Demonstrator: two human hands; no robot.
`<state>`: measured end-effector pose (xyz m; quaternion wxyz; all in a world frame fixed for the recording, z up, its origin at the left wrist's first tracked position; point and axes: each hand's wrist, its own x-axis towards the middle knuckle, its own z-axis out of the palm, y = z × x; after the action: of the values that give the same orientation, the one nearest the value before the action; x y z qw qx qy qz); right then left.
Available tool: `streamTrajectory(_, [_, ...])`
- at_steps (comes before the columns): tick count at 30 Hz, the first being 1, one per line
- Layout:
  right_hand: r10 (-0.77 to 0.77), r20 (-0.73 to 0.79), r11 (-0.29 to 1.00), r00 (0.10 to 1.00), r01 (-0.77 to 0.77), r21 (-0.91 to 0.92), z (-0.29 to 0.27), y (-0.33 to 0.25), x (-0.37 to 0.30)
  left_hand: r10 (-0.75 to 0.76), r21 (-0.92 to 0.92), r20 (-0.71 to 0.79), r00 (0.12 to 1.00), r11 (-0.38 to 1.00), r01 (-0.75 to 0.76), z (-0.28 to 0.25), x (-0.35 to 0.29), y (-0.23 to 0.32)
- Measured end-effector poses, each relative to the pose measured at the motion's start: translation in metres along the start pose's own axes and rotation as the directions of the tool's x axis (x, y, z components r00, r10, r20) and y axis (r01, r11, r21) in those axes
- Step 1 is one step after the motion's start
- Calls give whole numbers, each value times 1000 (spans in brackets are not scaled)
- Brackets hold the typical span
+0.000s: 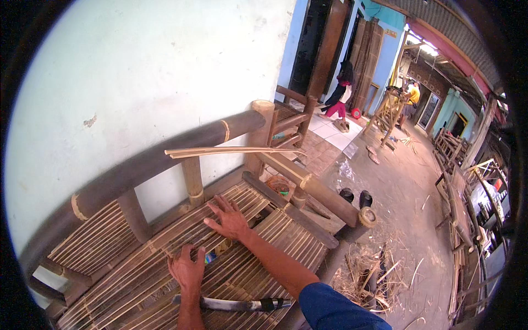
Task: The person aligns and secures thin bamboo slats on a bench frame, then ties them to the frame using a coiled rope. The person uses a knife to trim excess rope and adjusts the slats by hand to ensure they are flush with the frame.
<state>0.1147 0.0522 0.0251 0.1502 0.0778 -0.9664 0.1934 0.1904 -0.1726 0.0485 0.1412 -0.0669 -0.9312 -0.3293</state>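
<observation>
A long knife with a dark handle lay on the slatted seat of a bamboo bench, nearest the camera, just beside the left wrist. Left hand rested flat on the slats, fingers spread, gripping nothing. Right hand likewise lay open-palmed further along the seat, holding nothing. Loose bamboo strips sat across the backrest rail. Dark sandals stood on the ground beyond the armrest.
</observation>
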Motion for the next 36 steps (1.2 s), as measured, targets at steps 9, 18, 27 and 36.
streamTrajectory(9, [13, 162, 1000, 987, -12, -5, -35, 4, -35, 227, -28, -322, 919, 968, -249, 0, 3, -5])
streamTrajectory(18, [-89, -87, 993, 992, 82, -81, -17, 18, -37, 304, -41, -126, 944, 950, -311, 4, -7, 7])
streamTrajectory(27, [-50, -75, 993, 996, 41, -112, -22, 1, -73, 321, 87, 163, 933, 937, -338, 4, -24, 15])
streamTrajectory(36, [8, 61, 996, 998, -2, -87, -26, -2, -56, 240, 83, 163, 957, 963, -256, 5, -20, 18])
